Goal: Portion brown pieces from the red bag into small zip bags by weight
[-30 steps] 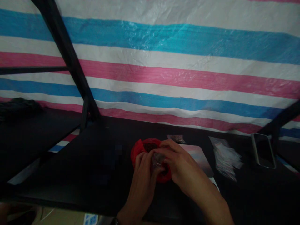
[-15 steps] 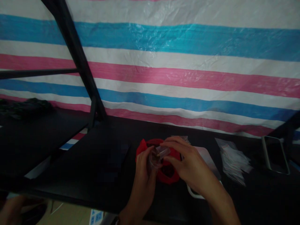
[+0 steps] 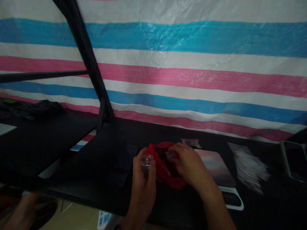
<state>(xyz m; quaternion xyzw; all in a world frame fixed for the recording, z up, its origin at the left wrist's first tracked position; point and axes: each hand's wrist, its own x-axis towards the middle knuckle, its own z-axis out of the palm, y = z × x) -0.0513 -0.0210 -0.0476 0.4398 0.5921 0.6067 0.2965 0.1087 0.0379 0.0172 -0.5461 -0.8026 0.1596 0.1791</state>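
My left hand [image 3: 142, 179] is closed around a small clear plastic bag [image 3: 147, 159], its opening facing up, at the left side of a red plastic bag [image 3: 172, 180]. The red bag stands open on the black table, and dark brown loose bits [image 3: 163, 152] fill its inside. My right hand [image 3: 188, 159] reaches into the red bag from the right. Its fingers are closed on a small clear plastic cup [image 3: 171, 156], which dips among the brown bits; the fingers partly cover it.
Right of the red bag lies a scale [image 3: 216, 167] with a metal plate. Behind is a small filled bag [image 3: 191, 142]. Farther right are a stack of clear zip bags [image 3: 250, 167] and a phone [image 3: 295, 161]. Another person's hand [image 3: 26, 207] shows at lower left.
My right hand has moved the clear cup from the mouth of the small bag down into the red bag. My left hand has shifted slightly left with the small bag. The view has turned slightly left.
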